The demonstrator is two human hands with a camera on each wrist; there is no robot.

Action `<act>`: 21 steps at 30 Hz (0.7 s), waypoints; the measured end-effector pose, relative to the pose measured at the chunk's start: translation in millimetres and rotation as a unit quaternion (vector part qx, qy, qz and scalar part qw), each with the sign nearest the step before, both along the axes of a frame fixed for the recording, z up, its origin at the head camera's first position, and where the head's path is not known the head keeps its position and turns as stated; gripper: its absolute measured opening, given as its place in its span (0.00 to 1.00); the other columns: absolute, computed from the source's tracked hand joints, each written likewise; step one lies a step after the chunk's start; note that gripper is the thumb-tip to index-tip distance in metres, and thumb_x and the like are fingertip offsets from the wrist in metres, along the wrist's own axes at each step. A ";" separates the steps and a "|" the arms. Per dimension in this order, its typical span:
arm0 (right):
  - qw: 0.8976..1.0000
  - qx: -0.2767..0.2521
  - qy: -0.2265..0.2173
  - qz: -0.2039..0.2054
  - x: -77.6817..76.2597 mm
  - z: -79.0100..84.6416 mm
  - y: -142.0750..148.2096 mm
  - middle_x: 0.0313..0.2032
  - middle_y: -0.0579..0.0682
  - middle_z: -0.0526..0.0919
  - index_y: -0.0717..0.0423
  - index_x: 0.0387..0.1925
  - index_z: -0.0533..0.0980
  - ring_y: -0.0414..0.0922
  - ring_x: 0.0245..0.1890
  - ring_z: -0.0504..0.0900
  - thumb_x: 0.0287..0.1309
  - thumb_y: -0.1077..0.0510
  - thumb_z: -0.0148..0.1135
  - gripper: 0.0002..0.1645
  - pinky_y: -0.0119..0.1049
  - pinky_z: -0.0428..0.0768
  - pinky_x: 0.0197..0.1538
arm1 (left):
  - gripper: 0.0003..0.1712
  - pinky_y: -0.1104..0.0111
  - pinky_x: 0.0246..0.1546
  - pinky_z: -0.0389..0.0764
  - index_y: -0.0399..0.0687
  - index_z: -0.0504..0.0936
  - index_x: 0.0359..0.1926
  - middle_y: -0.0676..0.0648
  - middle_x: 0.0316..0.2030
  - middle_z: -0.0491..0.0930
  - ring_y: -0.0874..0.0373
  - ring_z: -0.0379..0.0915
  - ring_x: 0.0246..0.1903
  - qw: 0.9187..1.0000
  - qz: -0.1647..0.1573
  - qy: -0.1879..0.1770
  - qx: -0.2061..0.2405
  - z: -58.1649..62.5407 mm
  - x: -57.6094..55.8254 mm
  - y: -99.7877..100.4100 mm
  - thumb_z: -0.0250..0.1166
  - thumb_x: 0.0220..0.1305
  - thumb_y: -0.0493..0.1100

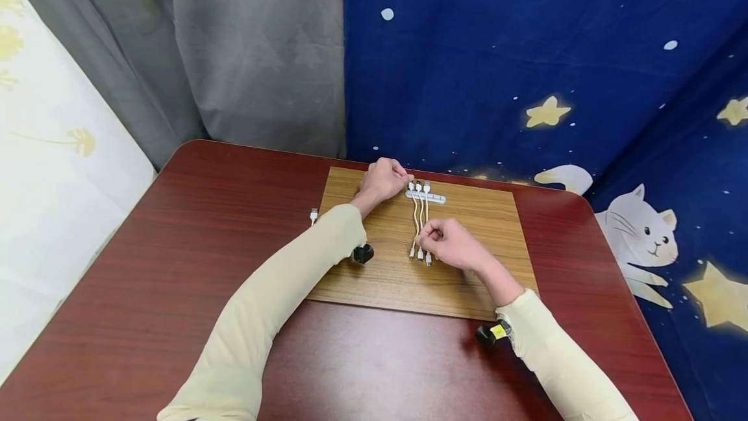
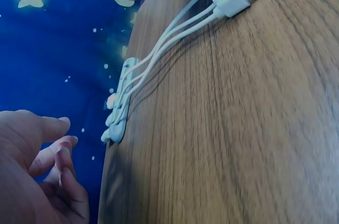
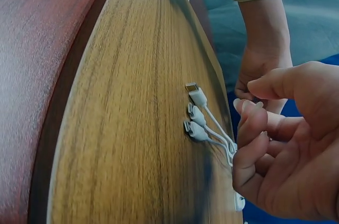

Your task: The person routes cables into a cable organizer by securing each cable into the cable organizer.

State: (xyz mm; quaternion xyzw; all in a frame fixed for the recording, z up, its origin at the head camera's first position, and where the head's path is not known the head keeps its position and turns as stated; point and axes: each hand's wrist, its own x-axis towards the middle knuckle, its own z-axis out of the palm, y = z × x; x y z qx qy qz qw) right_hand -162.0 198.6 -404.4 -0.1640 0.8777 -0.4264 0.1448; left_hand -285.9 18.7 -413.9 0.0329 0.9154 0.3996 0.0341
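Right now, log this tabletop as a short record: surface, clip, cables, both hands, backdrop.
surface: wooden board on a dark red table
clip: pale bar near the board's far edge
cables: three white cables across the bar
other plug: white plug at the board's left edge
left hand: near the bar's left end, holding nothing visible
right hand: near the cables, holding nothing visible
backdrop: grey curtain, blue starry curtain

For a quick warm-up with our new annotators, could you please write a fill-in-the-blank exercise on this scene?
1. In the head view, ____ white cables run across the clip strip.
2. There, the person's ____ hand is nearer the cables' lower connectors.
3. The starry curtain is ____ in colour.
4. The printed animal is a ____.

Missing words: three; right; blue; cat.
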 end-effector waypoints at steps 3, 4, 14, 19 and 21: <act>1.000 0.002 0.018 -0.001 0.2 -0.2 -3.4 0.20 0.45 0.74 0.63 0.31 0.80 0.39 0.19 0.67 0.67 0.62 0.64 0.09 0.31 0.64 0.23 | 0.12 0.60 0.40 0.75 0.55 0.86 0.31 0.55 0.31 0.83 0.57 0.76 0.37 1.000 -0.005 -0.002 0.005 0.9 0.6 -4.3 0.71 0.66 0.56; 1.000 0.002 0.023 0.000 0.2 -0.3 -4.4 0.20 0.44 0.74 0.63 0.31 0.80 0.39 0.19 0.67 0.67 0.62 0.64 0.09 0.31 0.64 0.23 | 0.12 0.61 0.40 0.75 0.55 0.86 0.31 0.55 0.31 0.83 0.57 0.76 0.36 1.000 -0.005 -0.002 0.006 1.3 0.9 -5.6 0.71 0.66 0.56; 0.999 0.012 0.046 -0.003 2.0 -1.1 -10.0 0.21 0.44 0.77 0.60 0.30 0.81 0.39 0.21 0.70 0.66 0.60 0.65 0.08 0.32 0.66 0.24 | 0.13 0.61 0.42 0.74 0.53 0.87 0.31 0.55 0.30 0.84 0.57 0.77 0.37 1.000 -0.010 0.000 -0.001 2.8 4.9 -18.2 0.72 0.64 0.55; 0.999 0.015 0.046 0.001 3.5 -1.9 -11.6 0.21 0.46 0.78 0.60 0.30 0.81 0.39 0.20 0.70 0.66 0.60 0.65 0.08 0.32 0.67 0.24 | 0.12 0.62 0.39 0.73 0.51 0.87 0.32 0.53 0.30 0.82 0.55 0.75 0.35 1.000 -0.015 0.005 0.004 5.3 7.8 -26.4 0.72 0.65 0.53; 0.999 0.016 0.045 0.006 3.9 -1.8 -12.6 0.22 0.45 0.78 0.61 0.30 0.81 0.39 0.20 0.70 0.66 0.61 0.65 0.09 0.32 0.67 0.24 | 0.12 0.62 0.38 0.73 0.51 0.86 0.31 0.53 0.29 0.83 0.56 0.76 0.34 1.000 -0.013 0.004 0.012 6.8 9.3 -29.9 0.72 0.65 0.53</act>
